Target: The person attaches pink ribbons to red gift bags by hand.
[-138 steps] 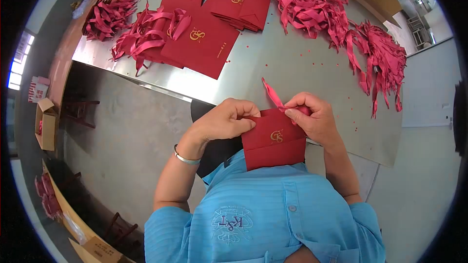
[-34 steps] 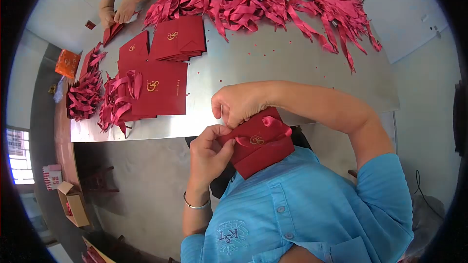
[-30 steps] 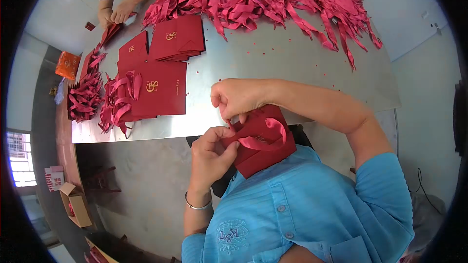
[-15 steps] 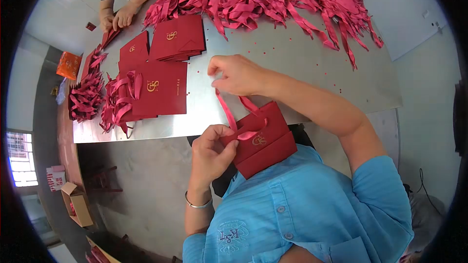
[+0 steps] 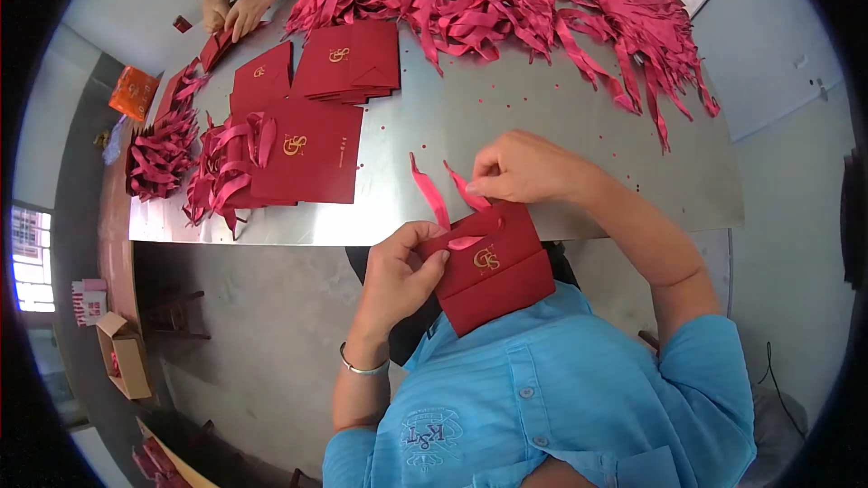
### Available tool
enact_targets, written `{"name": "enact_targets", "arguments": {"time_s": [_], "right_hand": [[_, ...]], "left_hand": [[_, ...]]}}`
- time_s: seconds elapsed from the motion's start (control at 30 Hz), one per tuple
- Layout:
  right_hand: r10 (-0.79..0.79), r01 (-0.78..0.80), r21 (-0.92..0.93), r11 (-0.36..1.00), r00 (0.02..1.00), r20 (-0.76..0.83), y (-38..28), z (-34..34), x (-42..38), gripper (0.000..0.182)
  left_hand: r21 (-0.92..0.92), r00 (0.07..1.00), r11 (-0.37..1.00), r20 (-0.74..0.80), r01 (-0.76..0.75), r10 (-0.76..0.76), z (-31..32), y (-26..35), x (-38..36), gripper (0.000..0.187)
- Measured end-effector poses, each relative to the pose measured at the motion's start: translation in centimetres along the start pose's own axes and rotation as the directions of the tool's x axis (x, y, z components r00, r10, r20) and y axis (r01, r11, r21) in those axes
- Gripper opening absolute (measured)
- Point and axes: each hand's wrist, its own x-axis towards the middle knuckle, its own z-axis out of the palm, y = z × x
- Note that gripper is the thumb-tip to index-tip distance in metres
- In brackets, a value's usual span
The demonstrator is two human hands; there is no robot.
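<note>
A small dark-red paper bag (image 5: 506,276) with a gold logo leans against the blue shirt at the table's front edge. My left hand (image 5: 402,271) pinches its upper left corner between thumb and fingers. Two loose pink ribbon ends stand up past the bag's top, and a ribbon loop lies across its front. My right hand (image 5: 529,167) is closed at the right ribbon end (image 5: 459,183), with thumb and fingertips on it just above the bag. The left ribbon end (image 5: 428,185) is free of both hands.
Flat red bags (image 5: 312,158) are stacked at the left, beside finished-looking bags with ribbons (image 5: 221,167). Heaps of pink ribbon (image 5: 434,0) cover the far side. Red dots (image 5: 508,107) are scattered on the metal table (image 5: 579,154). Another person's hands (image 5: 240,14) work at the far left.
My right hand has moved right and down, from near the left ribbon end to the right one. The left ribbon end now stands free. My left hand keeps its hold on the bag.
</note>
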Motion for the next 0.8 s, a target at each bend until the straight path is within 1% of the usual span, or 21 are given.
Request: {"name": "enact_targets", "arguments": {"time_s": [0.03,0.07,0.1,0.13,0.17,0.2,0.23,0.27,0.3,0.37,0.4,0.47,0.53,0.6,0.67,0.7,0.73,0.77,0.8], "right_hand": [[-0.072,0.074,0.014,0.997,0.99,-0.121,0.0,0.2,0.0,0.018],[-0.078,0.08,0.014,0.997,0.991,-0.113,0.0,0.3,-0.3,0.018],[-0.22,0.228,0.05,0.972,0.966,-0.135,0.1,0.4,-0.7,0.015],[-0.354,0.37,0.085,0.925,0.921,-0.163,0.0,0.6,-1.0,0.013],[-0.358,0.373,0.086,0.924,0.921,-0.154,-0.3,1.2,-1.3,0.013],[-0.533,0.541,-0.023,0.841,0.819,-0.211,-0.7,1.8,-1.7,0.014],[-0.687,0.677,-0.14,0.723,0.682,-0.248,-1.1,2.5,-2.1,0.017],[-0.687,0.676,-0.14,0.724,0.684,-0.246,-1.4,3.1,-2.5,0.017],[-0.727,0.667,-0.291,0.686,0.642,-0.242,-1.8,3.8,-2.7,0.021],[-0.803,0.603,-0.557,0.572,0.549,-0.231,-2.0,5.0,-2.7,0.027],[-0.804,0.604,-0.557,0.57,0.548,-0.229,-1.9,5.3,-2.8,0.027],[-0.818,0.557,-0.658,0.506,0.552,-0.162,-1.7,5.6,-2.9,0.021],[-0.817,0.56,-0.668,0.49,0.561,-0.13,-1.7,5.7,-2.7,0.018],[-0.814,0.56,-0.677,0.476,0.572,-0.099,-1.9,5.6,-2.6,0.016],[-0.745,0.572,-0.548,0.61,0.649,-0.152,-2.5,5.2,-2.4,0.012],[-0.745,0.572,-0.548,0.611,0.65,-0.152,-2.5,5.0,-2.3,0.012],[-0.593,0.51,-0.353,0.784,0.784,-0.184,-2.6,4.8,-2.2,0.009],[-0.419,0.399,-0.141,0.906,0.892,-0.171,-2.7,4.6,-2.1,0.007],[-0.42,0.4,-0.141,0.906,0.891,-0.171,-3.0,4.2,-2.0,0.007]], "left_hand": [[0.0,1.0,1.0,-0.007,0.003,-0.003,-0.1,-0.2,0.0,0.019],[0.015,1.0,1.0,-0.003,0.015,-0.015,-0.3,-0.5,0.1,0.02],[0.029,1.0,0.999,0.001,0.028,-0.028,-0.4,-0.7,0.1,0.021],[0.026,0.999,0.999,-0.009,0.033,-0.033,-0.4,-0.7,0.1,0.021],[-0.016,0.999,0.999,-0.014,0.031,-0.031,-0.4,-0.8,0.2,0.022],[-0.059,0.999,0.998,-0.017,0.028,-0.029,-0.3,-0.8,0.3,0.024],[-0.062,0.999,0.998,-0.02,0.03,-0.031,-0.4,-0.9,0.4,0.024],[-0.08,1.0,0.997,-0.019,0.008,-0.009,-0.3,-0.9,0.5,0.024],[-0.098,1.0,0.995,-0.019,-0.016,0.014,-0.3,-0.9,0.7,0.023],[-0.091,1.0,0.996,-0.017,-0.005,0.003,-0.3,-0.8,0.8,0.023],[-0.081,1.0,0.997,-0.017,0.006,-0.007,-0.3,-0.7,0.8,0.022],[-0.062,1.0,0.998,-0.005,-0.003,0.003,-0.4,-0.8,0.8,0.022],[-0.045,1.0,0.999,0.007,-0.01,0.01,-0.5,-0.7,0.7,0.021],[0.027,1.0,1.0,0.019,-0.015,0.015,-0.4,-0.5,0.6,0.021],[0.013,1.0,1.0,0.004,-0.028,0.028,-0.2,-0.8,0.6,0.02],[0.0,0.999,0.999,-0.011,-0.039,0.039,-0.1,-0.7,0.6,0.019],[0.0,0.999,0.999,-0.01,-0.039,0.039,0.0,-0.4,0.6,0.019],[0.031,1.0,0.999,-0.004,-0.005,0.006,0.0,0.1,0.4,0.019],[0.063,1.0,0.998,0.001,0.027,-0.027,0.0,0.6,0.4,0.019]]}}
